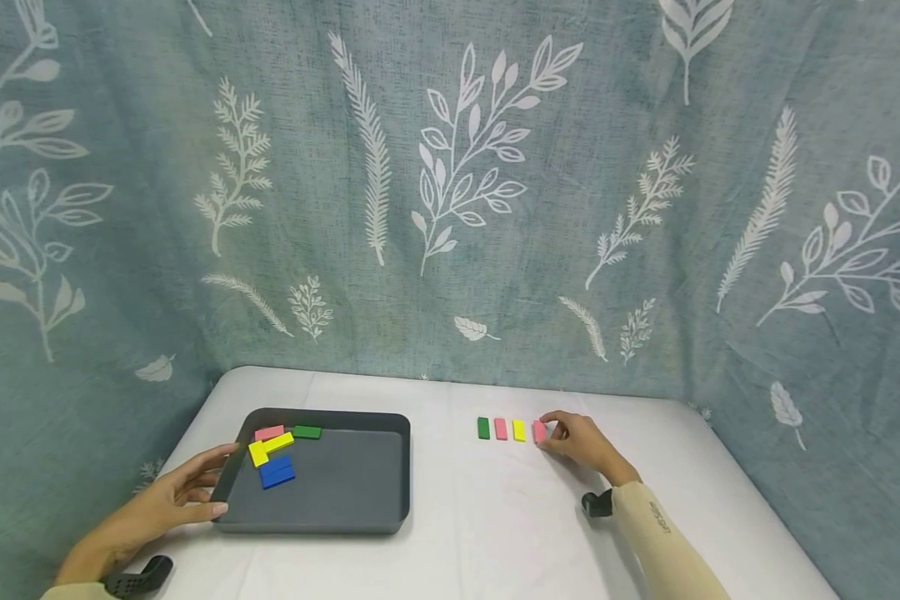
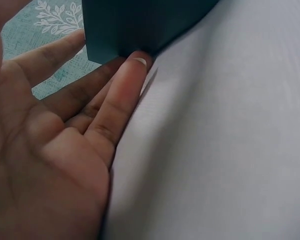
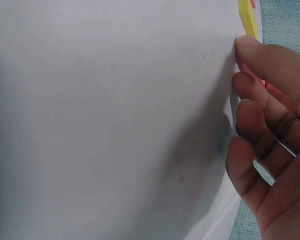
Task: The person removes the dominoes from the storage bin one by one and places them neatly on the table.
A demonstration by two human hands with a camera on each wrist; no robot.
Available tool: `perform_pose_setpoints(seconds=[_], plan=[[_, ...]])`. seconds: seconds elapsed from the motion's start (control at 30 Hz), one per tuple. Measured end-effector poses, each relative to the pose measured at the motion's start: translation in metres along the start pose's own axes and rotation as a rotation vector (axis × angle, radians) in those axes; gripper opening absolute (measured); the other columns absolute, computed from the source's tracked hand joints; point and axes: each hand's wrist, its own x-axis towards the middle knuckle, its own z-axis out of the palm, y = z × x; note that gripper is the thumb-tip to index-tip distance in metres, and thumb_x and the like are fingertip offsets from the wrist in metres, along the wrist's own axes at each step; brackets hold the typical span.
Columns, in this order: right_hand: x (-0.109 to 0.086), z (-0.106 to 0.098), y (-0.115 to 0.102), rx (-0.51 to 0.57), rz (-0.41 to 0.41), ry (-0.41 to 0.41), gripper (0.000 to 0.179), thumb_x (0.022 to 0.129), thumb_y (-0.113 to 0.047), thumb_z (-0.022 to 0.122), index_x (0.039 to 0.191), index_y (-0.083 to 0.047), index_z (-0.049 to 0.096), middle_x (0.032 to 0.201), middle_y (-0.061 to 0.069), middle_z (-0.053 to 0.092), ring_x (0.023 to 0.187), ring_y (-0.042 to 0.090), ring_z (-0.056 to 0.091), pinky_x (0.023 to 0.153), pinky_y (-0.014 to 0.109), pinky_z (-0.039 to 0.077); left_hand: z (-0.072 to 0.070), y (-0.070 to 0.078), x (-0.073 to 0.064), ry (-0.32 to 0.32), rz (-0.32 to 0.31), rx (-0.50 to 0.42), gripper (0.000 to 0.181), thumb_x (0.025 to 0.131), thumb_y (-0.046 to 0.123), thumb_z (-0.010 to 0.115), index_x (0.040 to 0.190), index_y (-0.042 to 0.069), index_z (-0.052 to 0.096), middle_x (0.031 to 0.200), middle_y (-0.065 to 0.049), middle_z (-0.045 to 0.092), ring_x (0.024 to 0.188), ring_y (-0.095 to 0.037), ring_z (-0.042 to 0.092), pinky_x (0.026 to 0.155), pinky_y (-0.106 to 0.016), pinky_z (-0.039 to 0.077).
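Note:
At the right end of a short row on the white table, my right hand pinches a pink block between thumb and fingers. Beside it in the row lie a yellow block, another pink block and a green block. In the right wrist view only a sliver of the pinched block shows behind the fingers. On the left, my left hand touches the outer left wall of a dark grey tray with loosely extended fingers. The left wrist view shows those fingertips against the tray wall.
Inside the tray's left part lie a pink block, yellow blocks, a green block and blue blocks, some touching or overlapping. A leaf-patterned blue-green curtain surrounds the back and sides of the white table.

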Motion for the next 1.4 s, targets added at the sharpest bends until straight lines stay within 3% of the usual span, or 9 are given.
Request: perform_pose_setpoints(seconds=[0.37,0.6,0.93,1.2,1.33,1.4], plan=[[0.004,0.001,0.002,0.031,0.005,-0.024,0.043,0.093,-0.021,0.079,0.130,-0.003,0.067,0.080,-0.001,0.063,0.067,0.014,0.053,0.063,0.031,0.045,0.001,-0.001,-0.001,0.003,-0.012,-0.006,0.082,0.098,0.024,0.071,0.164,0.018,0.022,0.162,-0.018,0.028,0.136,-0.038,0.036,0.099,-0.053,0.040],[0.003,0.003,0.004,0.056,0.037,-0.038,0.043,0.093,-0.021,0.078,0.131,-0.003,0.067,0.078,0.000,0.062,0.063,0.015,0.053,0.060,0.031,0.045,0.000,-0.001,-0.002,0.002,0.008,-0.002,0.082,0.099,0.021,0.070,0.164,0.015,0.021,0.162,-0.021,0.025,0.137,-0.043,0.034,0.099,-0.056,0.040],[0.006,-0.002,-0.002,0.087,0.011,-0.032,0.043,0.097,-0.015,0.073,0.136,-0.002,0.062,0.078,0.002,0.062,0.059,0.017,0.054,0.056,0.032,0.045,-0.001,-0.005,0.000,0.014,0.003,0.011,0.082,0.098,0.024,0.072,0.164,0.015,0.023,0.162,-0.020,0.026,0.137,-0.043,0.033,0.100,-0.055,0.041],[0.012,-0.001,-0.024,0.118,-0.044,0.002,0.042,0.098,-0.026,0.073,0.132,-0.003,0.066,0.079,0.007,0.067,0.060,0.025,0.059,0.056,0.032,0.047,-0.001,-0.003,0.002,0.028,-0.046,-0.013,0.086,0.096,0.027,0.075,0.164,0.018,0.023,0.162,-0.020,0.028,0.139,-0.044,0.033,0.099,-0.054,0.043],[0.017,0.003,-0.043,0.143,-0.077,0.012,0.042,0.099,-0.028,0.072,0.133,-0.004,0.065,0.080,0.011,0.068,0.064,0.035,0.063,0.056,0.032,0.048,-0.001,-0.004,0.002,0.029,-0.038,-0.002,0.087,0.095,0.027,0.075,0.163,0.016,0.023,0.161,-0.021,0.028,0.138,-0.045,0.034,0.099,-0.056,0.043],[0.020,0.006,-0.052,0.145,-0.093,0.023,0.040,0.099,-0.030,0.072,0.132,-0.008,0.067,0.081,0.008,0.068,0.063,0.033,0.062,0.056,0.031,0.048,0.000,-0.004,0.002,0.029,-0.033,-0.002,0.087,0.095,0.027,0.075,0.163,0.016,0.023,0.161,-0.021,0.029,0.138,-0.044,0.035,0.099,-0.056,0.043]])
